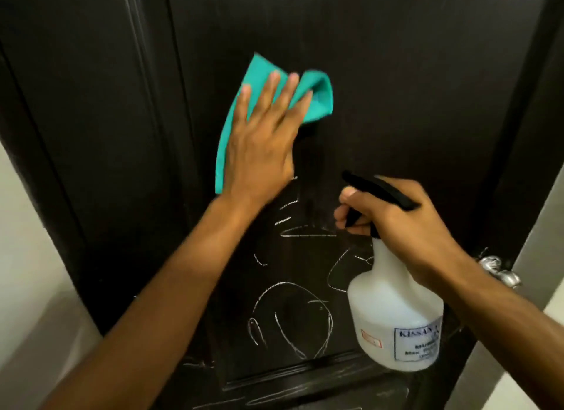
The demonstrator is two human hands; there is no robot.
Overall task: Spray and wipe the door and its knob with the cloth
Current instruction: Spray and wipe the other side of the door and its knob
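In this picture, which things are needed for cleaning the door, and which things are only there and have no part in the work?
Part of the job:
- teal cloth, pressed flat on the door by the left hand
- spray bottle, gripped by the right hand
- dark door with white chalk scribbles
- silver knob, untouched

Only there:
- pale wall beside the frame

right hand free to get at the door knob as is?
Probably not. The right hand grips the spray bottle, so it has no free fingers. The knob sits close, just beyond that forearm, with nothing between; the bottle needs putting down first.
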